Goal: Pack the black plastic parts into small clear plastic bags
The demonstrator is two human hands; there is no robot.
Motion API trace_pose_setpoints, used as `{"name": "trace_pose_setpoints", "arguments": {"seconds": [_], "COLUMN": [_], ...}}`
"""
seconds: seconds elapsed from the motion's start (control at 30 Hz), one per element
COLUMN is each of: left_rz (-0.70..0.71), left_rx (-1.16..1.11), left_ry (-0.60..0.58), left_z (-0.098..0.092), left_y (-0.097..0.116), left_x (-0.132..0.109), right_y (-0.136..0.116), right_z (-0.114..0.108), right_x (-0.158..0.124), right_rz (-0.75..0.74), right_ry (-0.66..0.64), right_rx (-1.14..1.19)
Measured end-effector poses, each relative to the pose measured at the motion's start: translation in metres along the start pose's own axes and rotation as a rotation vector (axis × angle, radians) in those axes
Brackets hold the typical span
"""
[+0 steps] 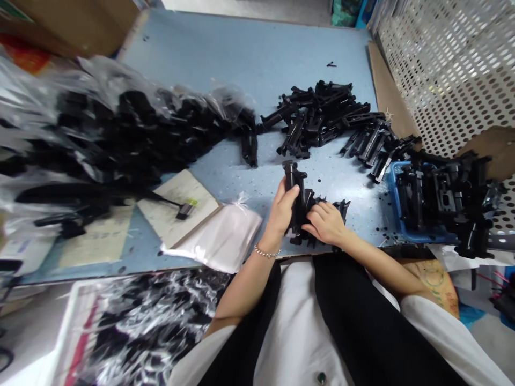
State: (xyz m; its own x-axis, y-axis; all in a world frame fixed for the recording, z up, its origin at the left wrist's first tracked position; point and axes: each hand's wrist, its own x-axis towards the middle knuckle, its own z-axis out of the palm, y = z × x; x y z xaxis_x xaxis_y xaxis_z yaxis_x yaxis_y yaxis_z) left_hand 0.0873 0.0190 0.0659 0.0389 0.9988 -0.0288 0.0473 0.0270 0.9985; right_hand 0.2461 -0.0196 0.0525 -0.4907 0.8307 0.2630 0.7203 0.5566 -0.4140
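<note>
My left hand is wrapped round a long black plastic part, held upright near the front edge of the blue table. Against the lower right side of that part, my right hand has its fingers curled; whether they pinch something is hidden. Other small black parts lie behind and beside my right hand. Farther back sits a loose heap of similar black plastic parts. A bracelet circles my left wrist.
A blue basket full of black parts stands right, before a perforated panel. Left are clear plastic bags, a board with a dark-handled tool, and bagged black parts. Below left, a bin holds wrapped pieces.
</note>
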Motion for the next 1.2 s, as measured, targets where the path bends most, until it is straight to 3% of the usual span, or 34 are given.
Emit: {"name": "trace_pose_setpoints", "arguments": {"seconds": [0.1, 0.17, 0.23, 0.3, 0.4, 0.5, 0.6, 0.77, 0.93, 1.0, 1.1, 1.2], "left_rz": [0.076, 0.118, 0.078, -0.032, -0.1, -0.023, 0.025, 0.123, 0.133, 0.038, -0.244, -0.45], "left_rx": [0.072, 0.192, 0.343, 0.451, 0.565, 0.702, 0.715, 0.607, 0.341, 0.082, -0.376, -0.527], "left_ry": [0.058, 0.117, 0.129, 0.087, 0.031, 0.087, 0.132, 0.094, 0.133, 0.111, -0.083, -0.235], "left_z": [-0.007, -0.017, -0.029, -0.036, -0.03, -0.014, -0.007, -0.015, -0.012, -0.005, 0.006, 0.012], "left_y": [0.0, -0.008, -0.022, -0.04, -0.067, -0.087, -0.098, -0.097, -0.068, -0.052, -0.031, -0.017], "left_x": [0.007, 0.011, 0.011, 0.004, -0.018, -0.034, -0.035, -0.024, -0.015, -0.005, 0.014, 0.023], "right_y": [-0.008, 0.002, 0.029, 0.07, 0.133, 0.17, 0.181, 0.176, 0.157, 0.132, 0.081, 0.039], "right_z": [0.011, 0.006, -0.011, -0.034, -0.062, -0.065, -0.054, -0.047, -0.055, -0.052, -0.043, -0.04], "right_x": [-0.002, 0.01, 0.03, 0.053, 0.08, 0.089, 0.082, 0.064, 0.053, 0.047, 0.03, 0.012], "right_rz": [0.15, 0.241, 0.368, 0.612, 0.822, 0.857, 0.758, 0.615, 0.57, 0.446, 0.151, -0.039], "right_ry": [-0.07, -0.14, -0.124, 0.036, 0.186, 0.19, 0.101, 0.012, 0.133, 0.179, 0.127, 0.014], "right_rx": [0.028, 0.088, 0.048, -0.132, -0.283, -0.371, -0.477, -0.447, -0.085, 0.072, 0.239, 0.342]}}
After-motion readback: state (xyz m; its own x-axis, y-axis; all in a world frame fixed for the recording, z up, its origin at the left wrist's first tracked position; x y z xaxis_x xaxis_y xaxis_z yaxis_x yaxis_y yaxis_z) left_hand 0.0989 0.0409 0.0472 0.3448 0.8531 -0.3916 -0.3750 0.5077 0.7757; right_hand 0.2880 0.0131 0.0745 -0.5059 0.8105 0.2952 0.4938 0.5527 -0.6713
